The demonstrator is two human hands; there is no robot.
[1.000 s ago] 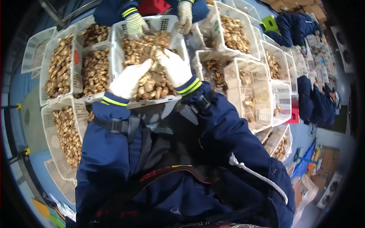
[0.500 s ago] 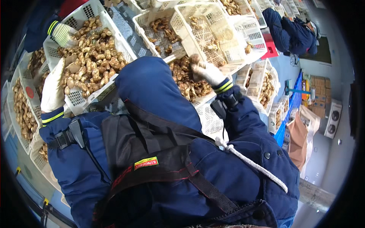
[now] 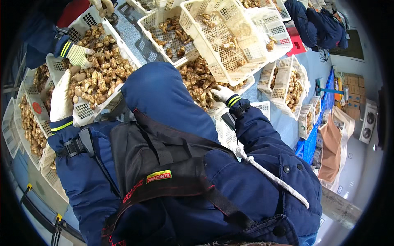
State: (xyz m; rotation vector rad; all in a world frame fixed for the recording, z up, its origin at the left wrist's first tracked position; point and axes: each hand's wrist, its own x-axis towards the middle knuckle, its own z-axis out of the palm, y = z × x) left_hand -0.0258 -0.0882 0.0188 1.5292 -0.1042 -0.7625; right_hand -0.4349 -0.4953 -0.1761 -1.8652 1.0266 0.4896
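My left hand (image 3: 62, 98), in a white glove, lies along the near-left edge of a white crate (image 3: 129, 55) full of knobbly brown-and-tan pieces (image 3: 98, 80) that look like mushrooms or roots. Its fingers appear curled beside some smooth oval pieces (image 3: 78, 75); what they grip is partly hidden. Right of my raised knee, my right hand (image 3: 223, 93), also gloved, reaches into a second crate (image 3: 246, 86). Its bunched fingertips touch darker pieces (image 3: 197, 82) of the same kind, and I cannot make out what they hold.
A co-worker's striped glove (image 3: 79, 56) reaches into the left crate; another gloved hand (image 3: 103, 7) is above it. A tilted crate (image 3: 254, 45) with few pieces overhangs my right crate. More filled crates stand left (image 3: 35, 129) and right (image 3: 283, 88). A person (image 3: 318, 26) bends at the upper right.
My right hand, blurred and higher before, has come down onto the pile's near right side. The co-worker's striped glove has moved right and down over the left crate. My left hand has barely moved.
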